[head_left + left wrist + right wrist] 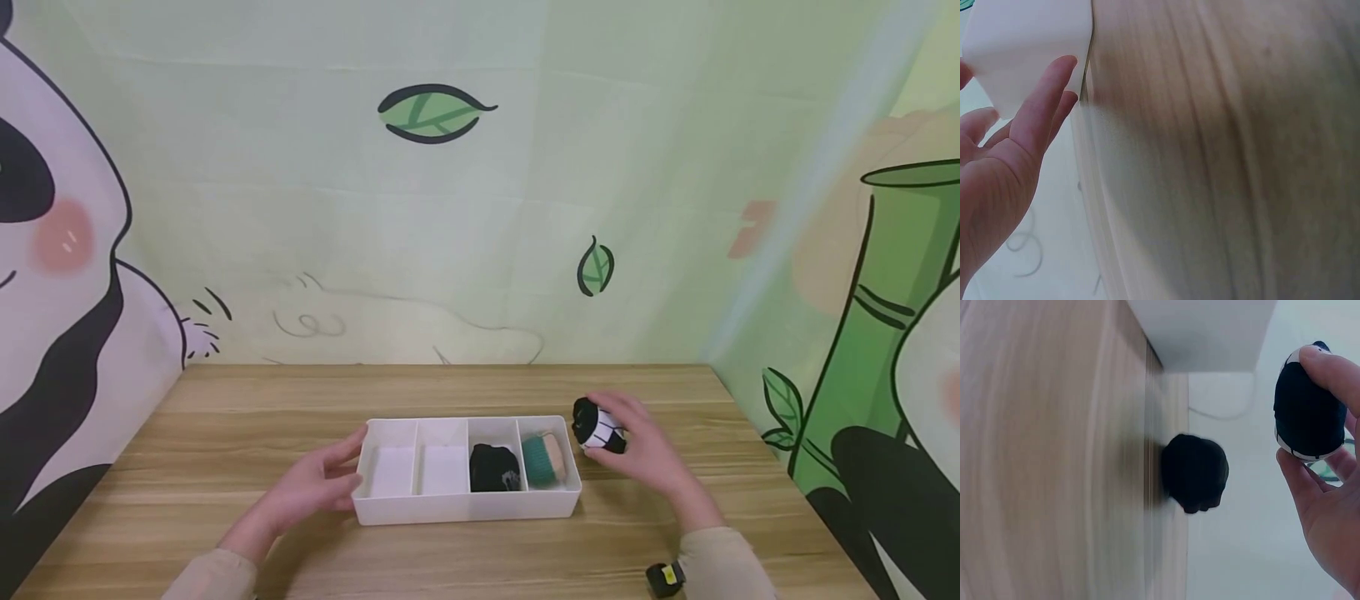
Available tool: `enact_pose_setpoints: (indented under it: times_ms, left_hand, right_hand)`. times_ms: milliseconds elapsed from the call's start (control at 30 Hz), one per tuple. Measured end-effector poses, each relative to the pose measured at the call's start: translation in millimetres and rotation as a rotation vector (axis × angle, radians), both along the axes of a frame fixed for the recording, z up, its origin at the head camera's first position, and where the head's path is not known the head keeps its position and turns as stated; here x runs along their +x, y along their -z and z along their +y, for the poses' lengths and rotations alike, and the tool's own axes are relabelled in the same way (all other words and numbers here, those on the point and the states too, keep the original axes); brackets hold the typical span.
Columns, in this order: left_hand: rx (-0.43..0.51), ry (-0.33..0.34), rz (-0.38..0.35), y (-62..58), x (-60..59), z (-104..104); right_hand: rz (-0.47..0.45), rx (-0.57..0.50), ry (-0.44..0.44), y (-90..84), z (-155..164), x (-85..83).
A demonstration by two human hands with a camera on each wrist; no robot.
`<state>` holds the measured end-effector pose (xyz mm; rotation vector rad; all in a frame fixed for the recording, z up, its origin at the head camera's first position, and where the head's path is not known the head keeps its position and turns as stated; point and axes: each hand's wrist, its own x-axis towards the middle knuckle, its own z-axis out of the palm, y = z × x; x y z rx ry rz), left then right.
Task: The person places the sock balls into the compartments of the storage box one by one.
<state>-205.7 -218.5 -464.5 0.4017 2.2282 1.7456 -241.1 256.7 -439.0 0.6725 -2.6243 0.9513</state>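
Observation:
A white tray (467, 506) with four compartments lies on the wooden table (225, 433). Its two left compartments hold nothing. The third holds a black sock roll (493, 468) and the fourth a green and beige roll (543, 458). My left hand (341, 467) lies with straight fingers against the tray's left end; in the left wrist view the fingers (1047, 94) touch the tray wall (1022, 44). My right hand (622, 425) grips a black and white striped roll (598, 428) just right of the tray, above the table. In the right wrist view, below the held roll (1307, 406), another black roll (1194, 472) sits on the table.
A wall cloth printed with pandas and bamboo (900, 333) closes the table at the back and on both sides. Bare wood stretches left of the tray and along the front edge. The tray corner (1204, 331) lies close to the loose black roll.

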Motion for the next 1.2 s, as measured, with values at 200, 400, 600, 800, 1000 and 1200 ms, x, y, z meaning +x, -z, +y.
enact_pose_setpoints:
  times_ms: [200, 400, 600, 800, 1000, 1200]
  left_hand:
    - [0.005, 0.002, -0.002, -0.3, 0.3, 0]
    - [0.009, 0.003, -0.007, 0.0, 0.4, 0]
    - [0.01, 0.003, -0.003, 1.2, 0.5, -1]
    - [0.007, -0.002, 0.002, 1.9, 0.9, -1]
    - [0.009, 0.003, 0.0, 0.3, 0.6, -1]
    - [0.011, 0.006, 0.001, -0.3, 0.8, 0]
  right_hand:
    - [0.024, -0.015, -0.038, -1.7, -14, -0.2]
    - [0.056, -0.016, -0.08, -2.2, -31, 2.7]
    - [0.057, 0.006, -0.113, -5.2, -48, 7.1]
    - [0.067, 0.018, -0.133, -6.4, -66, 7.8]
    - [0.109, 0.022, -0.161, -2.3, -79, 6.4]
    - [0.091, 0.001, -0.187, -0.7, -90, 7.8]
